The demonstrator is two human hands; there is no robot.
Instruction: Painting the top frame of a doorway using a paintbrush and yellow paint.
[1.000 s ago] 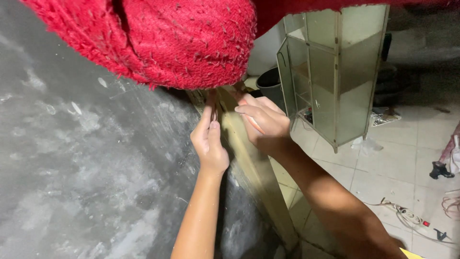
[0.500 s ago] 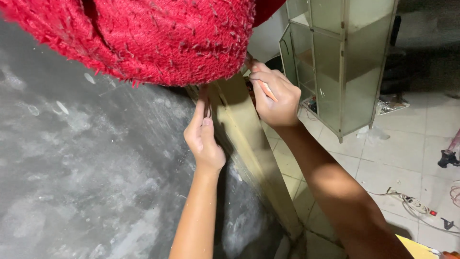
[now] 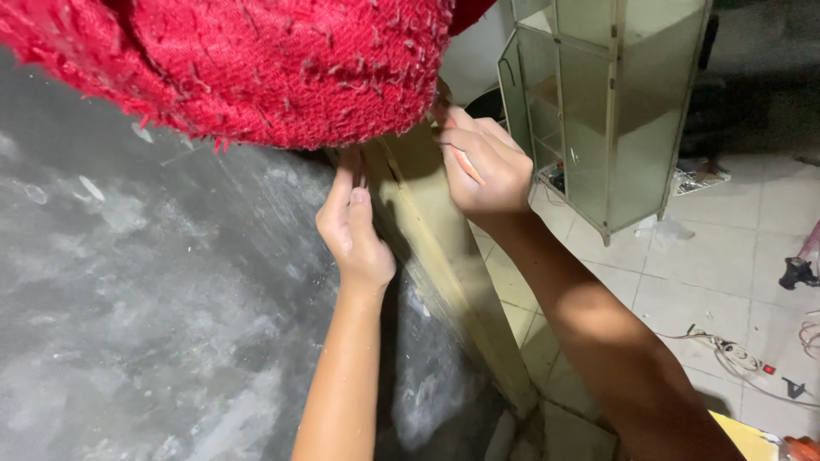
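Left hand [image 3: 352, 232] raised flat along the pale frame [image 3: 444, 256], fingers [image 3: 342, 183] straight and close together, tips tucked under the red rug [image 3: 256, 68]; holding nothing visible, merely pressed to the wood beside the grey wall [image 3: 128, 324]. Right hand [image 3: 483, 166] curled shut on a thin pink stick [image 3: 465, 166], maybe a pencil, at the frame's top edge just under the rug's fringe; stick tip hidden behind the knuckles. Likely trouble: rug sagging over the fingertips, hiding the working spot and snagging loose fibres; a slip of the stick off the narrow wood face, given the awkward reach upward. Little room above the fingers, rug hanging right there; wall tight to the left of the left fingers. More open room right of the right fingers, towards the glass cabinet [image 3: 615, 111], and below, tiled floor [image 3: 709, 282] with a cable [image 3: 726, 354] lying well apart.
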